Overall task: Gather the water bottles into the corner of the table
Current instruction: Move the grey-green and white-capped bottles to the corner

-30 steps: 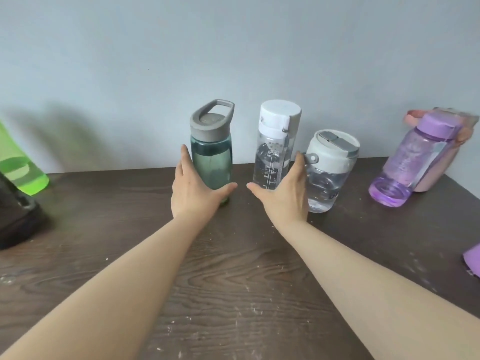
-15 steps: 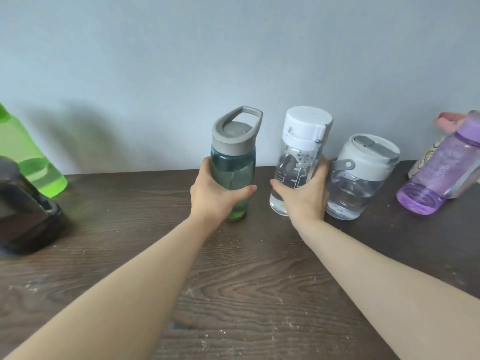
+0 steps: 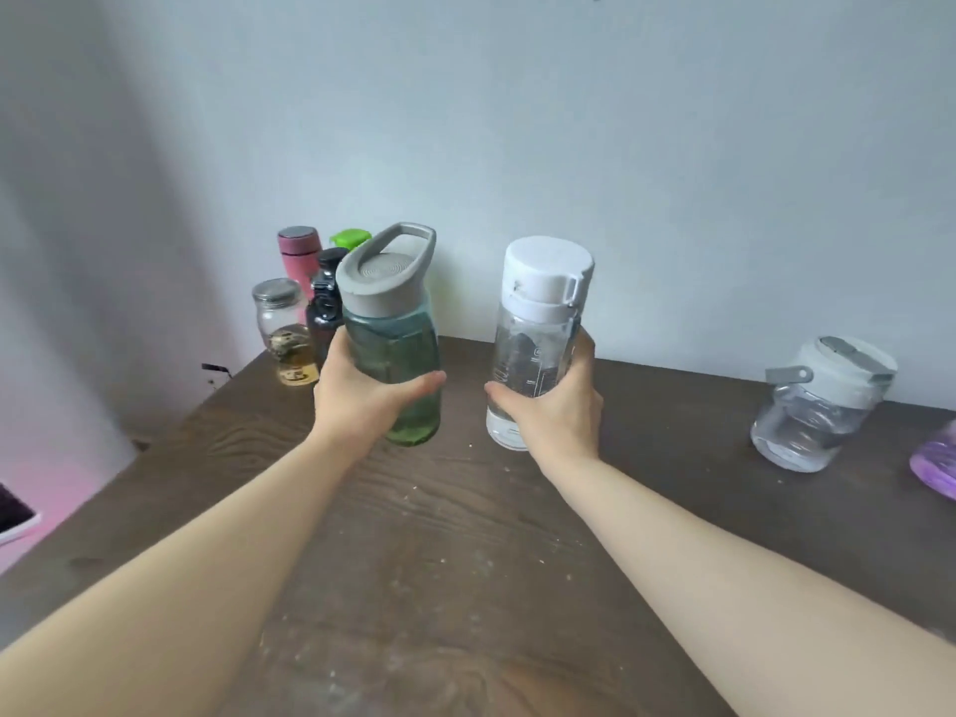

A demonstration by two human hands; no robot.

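My left hand (image 3: 362, 401) grips a teal bottle with a grey loop lid (image 3: 393, 323), held above the table. My right hand (image 3: 556, 411) grips a clear bottle with a white cap (image 3: 538, 323), also lifted. In the far left corner of the dark wooden table (image 3: 465, 535) stand a pink flask (image 3: 298, 251), a black bottle (image 3: 325, 302), a green-lidded bottle (image 3: 350, 238) mostly hidden, and a glass jar with a metal lid (image 3: 284, 331). A squat clear bottle with a white lid (image 3: 817, 401) stands at the right, and a purple bottle (image 3: 939, 465) is cut off by the right edge.
A pale wall runs behind the table. The table's left edge slants from the corner toward me. A dark flat object (image 3: 13, 512) lies beyond that edge at the far left.
Both hands closed on the teal and clear bottles and lifted them off the table. The view swung left, bringing the corner group of bottles into sight.
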